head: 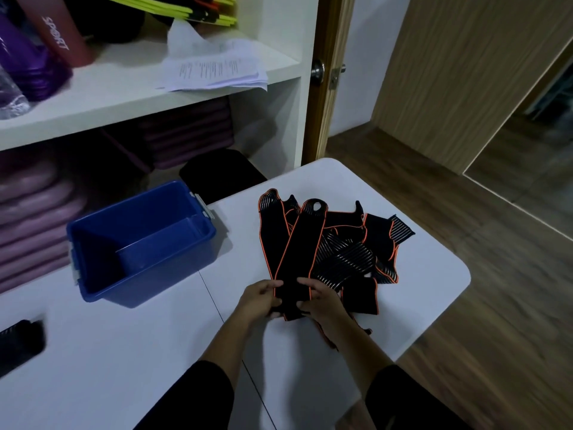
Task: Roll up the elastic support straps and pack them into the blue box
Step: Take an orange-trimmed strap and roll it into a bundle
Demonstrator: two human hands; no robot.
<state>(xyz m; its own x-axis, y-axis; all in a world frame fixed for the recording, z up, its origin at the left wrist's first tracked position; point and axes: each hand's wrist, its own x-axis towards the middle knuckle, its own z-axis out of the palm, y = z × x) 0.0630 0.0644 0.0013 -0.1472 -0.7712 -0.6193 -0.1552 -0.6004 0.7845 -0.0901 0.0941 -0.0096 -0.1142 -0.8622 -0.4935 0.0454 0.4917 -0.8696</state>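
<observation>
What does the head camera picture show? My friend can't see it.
The left hand and right hand grip the near end of a black strap with orange edging, atop a strap pile on a white table. A blue box sits to their left.

You have matt black stretch-cloth straps [297, 243] with orange stitched trim, a smooth, slightly glossy blue plastic box [148, 283], a smooth matt white surface [124, 352], and a wood-grain floor [496, 305].
</observation>
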